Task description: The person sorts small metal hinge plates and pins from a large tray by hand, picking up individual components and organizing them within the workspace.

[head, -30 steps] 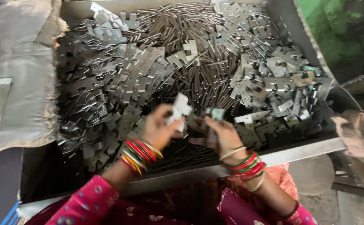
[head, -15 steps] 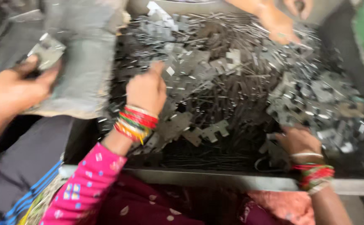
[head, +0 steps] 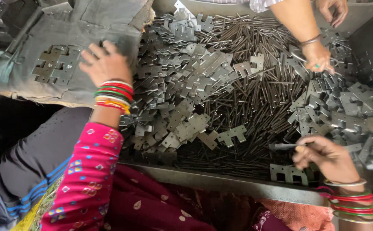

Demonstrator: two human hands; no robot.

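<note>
Sorting and assembly stage, judged from the layout. Left hand (head: 105, 64) at upper left of the frame, fingers spread and released, palm down on the grey cloth (head: 37, 83), just right of a small group of flat hinge plates (head: 54, 68) laid out there. Right hand (head: 323, 156) at lower right, fingers pinched on a thin metal pin (head: 282, 146), tip pointing left over the tray. Tray rim (head: 237, 184) along the lower edge; inside, a dense heap of loose hinge plates (head: 186, 119) at centre left over a bed of dark pins (head: 255, 107). Second heap of plates at right. Another person's hand (head: 319, 57) at upper right, reaching into the pile; contents of that grip unclear.

Next move, as a judgement: a plate to be picked with the free left hand and brought to the pin, knuckles aligned before insertion. Careful grip needed, given stamped edges and tangled parts.
</note>
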